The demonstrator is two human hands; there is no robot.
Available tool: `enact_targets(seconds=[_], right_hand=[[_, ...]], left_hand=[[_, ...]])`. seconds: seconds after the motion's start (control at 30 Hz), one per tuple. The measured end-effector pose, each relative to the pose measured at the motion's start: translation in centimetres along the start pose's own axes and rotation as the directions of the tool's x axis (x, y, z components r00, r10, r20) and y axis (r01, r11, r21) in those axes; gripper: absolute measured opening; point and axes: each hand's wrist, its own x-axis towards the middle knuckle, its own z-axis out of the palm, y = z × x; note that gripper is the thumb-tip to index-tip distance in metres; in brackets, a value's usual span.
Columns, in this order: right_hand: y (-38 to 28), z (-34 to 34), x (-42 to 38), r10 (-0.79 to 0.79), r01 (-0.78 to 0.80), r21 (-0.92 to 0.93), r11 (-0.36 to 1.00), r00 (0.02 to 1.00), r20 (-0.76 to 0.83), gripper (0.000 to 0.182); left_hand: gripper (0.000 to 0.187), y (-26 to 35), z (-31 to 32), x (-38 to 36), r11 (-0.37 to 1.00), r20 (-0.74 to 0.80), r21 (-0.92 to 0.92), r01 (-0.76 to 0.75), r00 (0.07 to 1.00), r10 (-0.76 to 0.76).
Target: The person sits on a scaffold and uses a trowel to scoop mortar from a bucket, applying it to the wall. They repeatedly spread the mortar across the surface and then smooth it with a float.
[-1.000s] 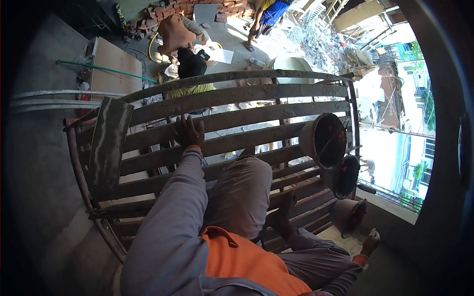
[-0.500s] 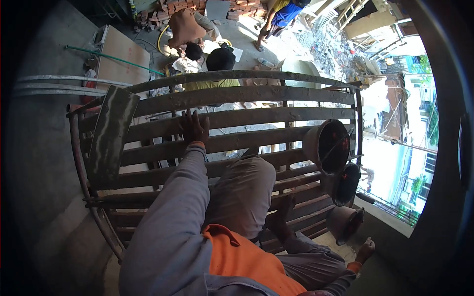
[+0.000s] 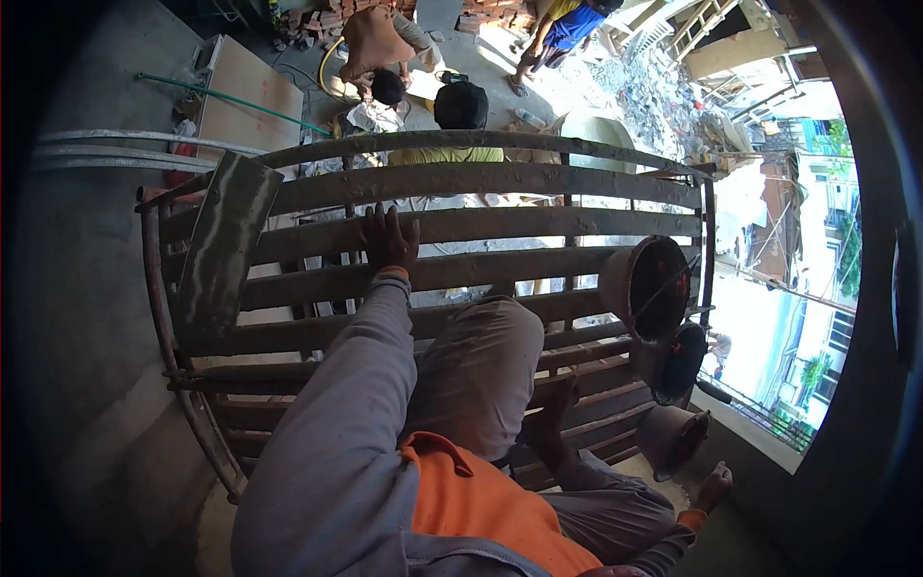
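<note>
My left hand (image 3: 390,239) rests with its fingers spread on a slat of the brown scaffold platform (image 3: 452,224). My right hand (image 3: 712,488) is low on the right, fingers curled together beside the wall; whatever is between the fingertips is too small to make out. Near it a tilted bucket (image 3: 669,439) stands at the platform's edge. A dark, shallow container (image 3: 679,363) and a larger bucket (image 3: 657,288) with a rod across its mouth are above that. To the left of my left hand, a long mortar-smeared board (image 3: 229,245) leans across the slats.
Below the platform a person in a yellow top (image 3: 461,106), a bent-over person (image 3: 377,43) and a person in blue (image 3: 575,29) are on the ground. Rubble (image 3: 644,91) and a round tub (image 3: 598,130) lie beyond. A wall opening (image 3: 760,337) is at right.
The view has shifted slightly, moving the scene rightward and up. The person in the yellow top has moved a little to the right. My left hand remains on the slats.
</note>
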Motion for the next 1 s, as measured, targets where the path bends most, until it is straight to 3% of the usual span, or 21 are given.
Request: enact_targets(seconds=[1.0], right_hand=[[0.3, -0.3, 0.2, -0.010, 0.010, 0.006, 1.000, 1.000, 0.027, 0.032]], left_hand=[[0.052, 0.2, -0.3, 0.1, 1.000, 0.009, 0.004, 0.016, 1.000, -0.016]])
